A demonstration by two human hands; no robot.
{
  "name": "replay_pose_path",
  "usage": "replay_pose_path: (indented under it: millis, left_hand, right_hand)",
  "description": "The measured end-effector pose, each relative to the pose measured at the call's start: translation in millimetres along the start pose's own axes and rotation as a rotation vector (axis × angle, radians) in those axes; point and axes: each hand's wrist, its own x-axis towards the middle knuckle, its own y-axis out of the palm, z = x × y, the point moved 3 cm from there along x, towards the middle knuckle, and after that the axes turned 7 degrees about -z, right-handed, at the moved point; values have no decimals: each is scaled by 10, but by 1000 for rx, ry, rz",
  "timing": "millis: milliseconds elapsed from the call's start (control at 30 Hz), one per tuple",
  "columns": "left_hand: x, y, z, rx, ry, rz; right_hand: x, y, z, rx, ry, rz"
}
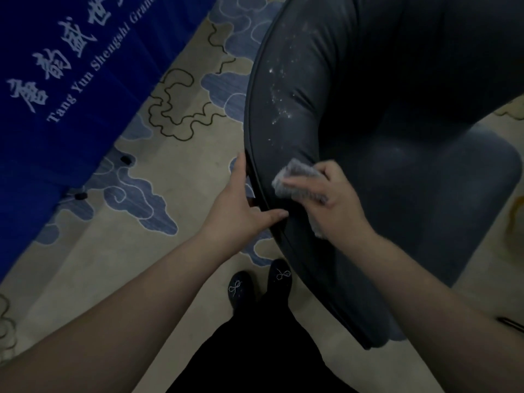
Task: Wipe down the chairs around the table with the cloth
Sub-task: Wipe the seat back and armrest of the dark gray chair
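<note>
Beige carpet with blue cloud shapes and dark looping outlines fills the floor in the head view, dimly lit. Taking the dark chair as the landmark: it occupies the upper right of the picture, its curved padded back running from the top centre down toward the bottom right, with a thin dark piping along the outer edge. White specks and smears dot the inner face of the back, above the hands. The seat cushion lies to the right of that back.

To the left of the chair, across the carpet, hangs a deep blue cloth printed with pale characters and the words "Tang Yun Shengshi Gran", the rest cut off at the top edge.

The left hand sits on the chair's outer edge, thumb lying along the piping and fingers wrapped behind the back, so it grips the rim. The right hand is on the inner face of the back, just right of the left hand, fingers curled over a grey cloth and pressing it against the upholstery; part of the cloth shows below the palm too.

Below the chair's edge, two dark shoes with small beaded bows stand on the carpet, above dark clothing.
</note>
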Motion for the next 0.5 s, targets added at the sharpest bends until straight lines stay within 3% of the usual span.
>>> replay_pose_path:
  millis: [267, 500]
  left_hand:
    - [356, -104, -188, 60, 71, -10]
    - [358, -95, -142, 43, 16, 14]
  right_hand:
    - [794, 69, -26, -84, -70, -121]
    - [360, 45, 14, -35, -231, -34]
